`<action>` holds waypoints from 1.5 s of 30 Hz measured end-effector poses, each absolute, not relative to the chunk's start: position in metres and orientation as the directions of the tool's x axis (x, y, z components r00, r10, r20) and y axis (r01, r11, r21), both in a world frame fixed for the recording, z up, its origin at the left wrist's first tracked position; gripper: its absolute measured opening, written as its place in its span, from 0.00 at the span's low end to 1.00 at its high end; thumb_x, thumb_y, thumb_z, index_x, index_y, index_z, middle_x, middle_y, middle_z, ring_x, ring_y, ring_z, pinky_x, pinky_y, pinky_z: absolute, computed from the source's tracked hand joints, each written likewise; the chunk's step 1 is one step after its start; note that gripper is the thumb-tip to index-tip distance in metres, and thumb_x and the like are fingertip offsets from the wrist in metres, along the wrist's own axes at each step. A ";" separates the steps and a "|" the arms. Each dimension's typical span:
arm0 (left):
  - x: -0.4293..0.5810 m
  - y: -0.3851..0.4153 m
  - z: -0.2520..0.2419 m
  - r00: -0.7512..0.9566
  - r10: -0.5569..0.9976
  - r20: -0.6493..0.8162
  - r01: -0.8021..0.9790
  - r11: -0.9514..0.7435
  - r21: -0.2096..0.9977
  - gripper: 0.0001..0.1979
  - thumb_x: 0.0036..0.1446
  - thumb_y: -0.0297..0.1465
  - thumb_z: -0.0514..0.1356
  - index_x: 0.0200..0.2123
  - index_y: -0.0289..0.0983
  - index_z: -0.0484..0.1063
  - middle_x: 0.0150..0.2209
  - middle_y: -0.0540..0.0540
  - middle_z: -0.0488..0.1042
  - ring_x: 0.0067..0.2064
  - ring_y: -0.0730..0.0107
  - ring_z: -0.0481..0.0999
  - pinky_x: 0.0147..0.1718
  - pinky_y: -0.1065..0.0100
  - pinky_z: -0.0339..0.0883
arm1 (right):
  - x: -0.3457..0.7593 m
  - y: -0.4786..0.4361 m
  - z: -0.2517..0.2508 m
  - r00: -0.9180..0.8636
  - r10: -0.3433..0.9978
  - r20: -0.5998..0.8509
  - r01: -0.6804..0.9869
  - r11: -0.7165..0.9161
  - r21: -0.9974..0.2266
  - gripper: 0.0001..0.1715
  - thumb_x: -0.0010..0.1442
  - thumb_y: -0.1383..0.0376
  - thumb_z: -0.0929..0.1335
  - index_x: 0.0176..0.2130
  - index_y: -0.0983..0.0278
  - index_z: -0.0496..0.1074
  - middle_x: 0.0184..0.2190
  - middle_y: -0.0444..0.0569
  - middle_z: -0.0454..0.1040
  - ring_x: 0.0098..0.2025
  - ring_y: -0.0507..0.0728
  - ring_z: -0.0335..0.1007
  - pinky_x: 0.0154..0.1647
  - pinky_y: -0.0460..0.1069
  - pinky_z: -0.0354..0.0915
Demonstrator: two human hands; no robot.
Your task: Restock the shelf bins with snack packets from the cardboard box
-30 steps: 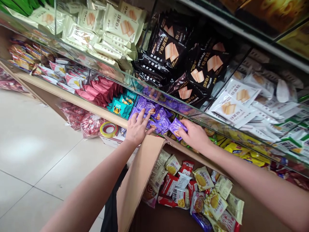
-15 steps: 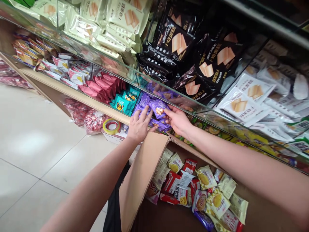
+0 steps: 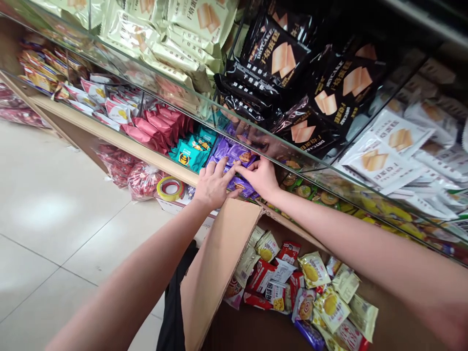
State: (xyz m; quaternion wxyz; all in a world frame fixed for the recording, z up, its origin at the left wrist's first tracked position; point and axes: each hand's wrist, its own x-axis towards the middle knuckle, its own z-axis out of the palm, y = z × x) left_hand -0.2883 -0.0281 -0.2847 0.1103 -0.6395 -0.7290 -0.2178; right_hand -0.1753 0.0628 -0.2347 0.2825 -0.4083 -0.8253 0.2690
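Purple snack packets point(image 3: 237, 155) fill the shelf bin at eleven o'clock from the cardboard box point(image 3: 219, 253). Left hand point(image 3: 214, 187) lies flat on them, fingers spread. Right hand point(image 3: 261, 176) pinches the top one, lying crosswise at its ten o'clock. Both hands touch the pile.

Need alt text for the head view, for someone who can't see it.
Two hands meet on purple snack packets on a low shelf: the left hand lies flat on them, the right hand touches one with its fingertips. Below, an open cardboard box holds mixed snack packets.
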 end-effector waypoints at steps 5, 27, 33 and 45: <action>-0.290 -0.027 -0.285 -0.140 0.891 0.433 0.986 0.083 0.148 0.38 0.51 0.54 0.49 0.61 0.41 0.50 0.58 0.35 0.58 0.51 0.43 0.58 0.41 0.52 0.55 | -0.184 0.071 -0.222 -0.577 0.769 0.276 0.697 0.640 -0.323 0.17 0.61 0.59 0.59 0.44 0.68 0.67 0.41 0.57 0.72 0.48 0.60 0.65 0.51 0.54 0.59; -0.303 -0.023 -0.289 0.059 0.883 0.466 0.993 -0.102 0.067 0.25 0.54 0.49 0.51 0.50 0.42 0.66 0.63 0.35 0.50 0.63 0.39 0.45 0.50 0.44 0.50 | -0.141 0.055 -0.222 -0.648 0.746 0.153 0.735 0.665 -0.135 0.33 0.57 0.66 0.62 0.57 0.82 0.53 0.55 0.70 0.59 0.58 0.68 0.54 0.59 0.58 0.51; -0.303 -0.026 -0.286 0.071 0.891 0.449 0.992 -0.108 0.058 0.22 0.54 0.48 0.52 0.39 0.37 0.70 0.63 0.32 0.49 0.62 0.36 0.45 0.51 0.43 0.50 | -0.155 0.050 -0.212 -0.575 0.815 0.072 0.809 0.580 -0.099 0.20 0.57 0.60 0.61 0.46 0.70 0.65 0.45 0.63 0.69 0.47 0.65 0.66 0.48 0.56 0.61; -0.298 -0.024 -0.288 0.034 0.904 0.426 0.991 -0.084 0.101 0.24 0.54 0.49 0.51 0.35 0.33 0.70 0.63 0.28 0.47 0.63 0.35 0.43 0.51 0.42 0.51 | -0.127 0.054 -0.208 -0.826 0.559 -0.073 0.564 0.820 -0.100 0.36 0.53 0.59 0.68 0.57 0.64 0.54 0.45 0.57 0.70 0.45 0.61 0.68 0.43 0.51 0.63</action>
